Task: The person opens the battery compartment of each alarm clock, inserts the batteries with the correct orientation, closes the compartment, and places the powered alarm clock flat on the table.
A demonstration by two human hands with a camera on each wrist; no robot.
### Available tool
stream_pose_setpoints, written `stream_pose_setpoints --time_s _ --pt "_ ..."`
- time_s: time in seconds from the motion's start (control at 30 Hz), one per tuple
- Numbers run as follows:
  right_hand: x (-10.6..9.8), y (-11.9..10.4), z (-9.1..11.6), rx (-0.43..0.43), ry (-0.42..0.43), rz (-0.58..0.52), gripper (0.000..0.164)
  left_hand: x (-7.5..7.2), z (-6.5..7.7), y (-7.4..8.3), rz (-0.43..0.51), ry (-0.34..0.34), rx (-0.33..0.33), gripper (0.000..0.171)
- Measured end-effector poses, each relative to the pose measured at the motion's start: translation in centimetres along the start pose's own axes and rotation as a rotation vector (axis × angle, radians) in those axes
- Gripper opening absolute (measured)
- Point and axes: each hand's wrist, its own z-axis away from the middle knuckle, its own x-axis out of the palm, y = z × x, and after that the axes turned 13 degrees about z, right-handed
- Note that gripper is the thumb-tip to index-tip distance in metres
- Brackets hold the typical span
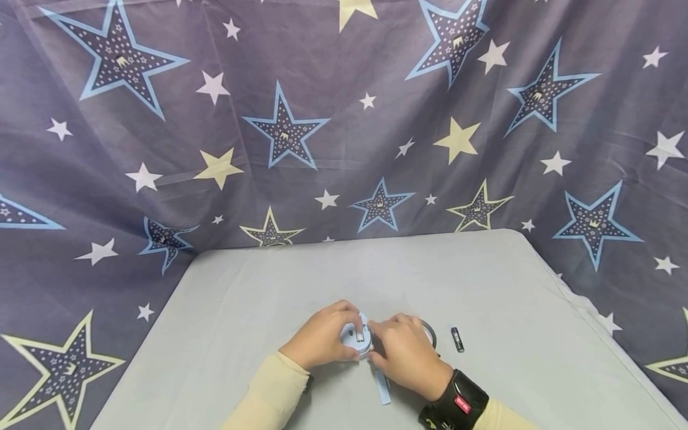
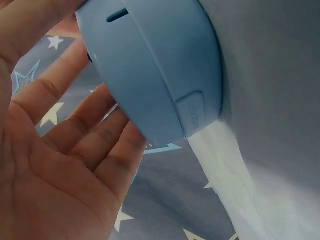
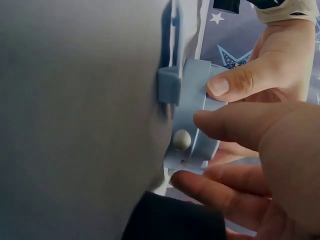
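A light blue round device point(image 1: 356, 339) stands between my two hands, with a slot and a moulded tab on its side in the left wrist view. On the face turned up in the head view, a recess shows a small silver piece. My left hand point(image 1: 329, 335) grips its left side with thumb and fingers. My right hand point(image 1: 405, 352) holds its right edge; in the right wrist view the thumb point(image 3: 215, 122) presses its rim near a round white knob point(image 3: 181, 140), a fingertip touching or close to its lower end.
A light blue strip point(image 1: 382, 388) lies on the grey-covered table point(image 1: 258, 298) by my right hand. Behind that hand is a dark curved band point(image 1: 432, 334), partly hidden. A black battery point(image 1: 457, 339) lies farther right. Star-patterned cloth point(image 1: 322, 197) hangs around the table.
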Motion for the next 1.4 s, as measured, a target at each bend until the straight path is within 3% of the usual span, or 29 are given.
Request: stream_pose_setpoints --time_s 0.33,0.6,0.83,1.07,1.2,1.4 --pt "-0.8 -0.2 0.4 -0.064 0.072 0.114 0.019 0.1 -0.1 0.2 -0.031 0.006 -0.018 0.030" --pt "-1.3 -0.7 0.9 -0.131 0.005 0.151 0.028 0.1 0.0 0.5 -0.065 0.007 -0.029 0.037" --pt "-1.5 -1.2 1.1 -0.132 -0.007 0.154 0.028 0.1 0.0 0.5 -0.086 0.031 -0.043 0.069" --pt "-1.7 -2.0 1.3 -0.163 -0.018 0.131 0.021 0.2 0.0 0.4 -0.105 0.028 -0.056 0.086" --pt "-1.8 -2.3 1.5 -0.182 0.022 0.157 0.019 0.1 0.0 0.4 -0.120 0.026 -0.056 0.089" --pt "-2.1 -2.4 1.6 -0.182 -0.029 0.138 0.026 0.1 0.0 0.5 -0.143 0.011 -0.042 0.084"
